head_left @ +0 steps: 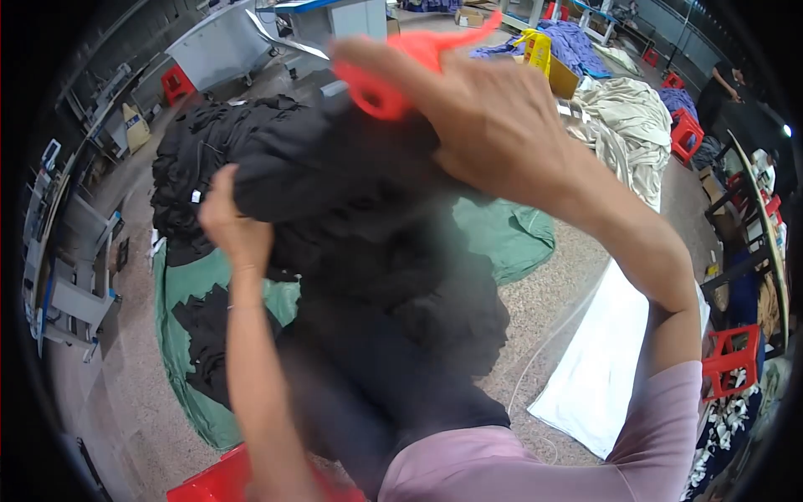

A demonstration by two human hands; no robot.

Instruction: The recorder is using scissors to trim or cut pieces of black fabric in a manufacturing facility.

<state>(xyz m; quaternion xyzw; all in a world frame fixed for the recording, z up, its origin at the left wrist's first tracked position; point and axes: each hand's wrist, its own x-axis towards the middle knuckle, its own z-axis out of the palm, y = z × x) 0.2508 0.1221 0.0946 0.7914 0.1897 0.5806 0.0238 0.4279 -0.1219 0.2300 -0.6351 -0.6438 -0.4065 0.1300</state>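
A worker in a pink top [468,464] and dark trousers [355,381] raises a length of black cloth [309,171] over a floor strewn with fabric. The right hand [506,125], lifted high and across the body, has its fingers wrapped around a red tool [376,90]; motion blur and the grasp itself hide its exact kind. The cloth lies directly below the tool, spanning the gap between the two hands. The left hand [230,219], blurred, is at the cloth's left edge, some of its fingers hidden behind the fabric; how tightly they are closed cannot be told. A thin dark band circles the left wrist.

Behind the raised cloth, a heap of black fabric [188,159] spreads over a green sheet [180,322] on the speckled floor, with a smaller black bundle [205,335] near the left forearm. A white sheet [590,360] lies to the right, under the raised right arm. Farther off are a cream fabric pile [627,109] and a purple fabric pile [577,50], with a yellow object [537,52] beside the latter. A red stool [729,361] stands at right, another piece of red plastic [209,484] shows at the lower edge, and a person in dark clothing [719,92] is in the background at right.
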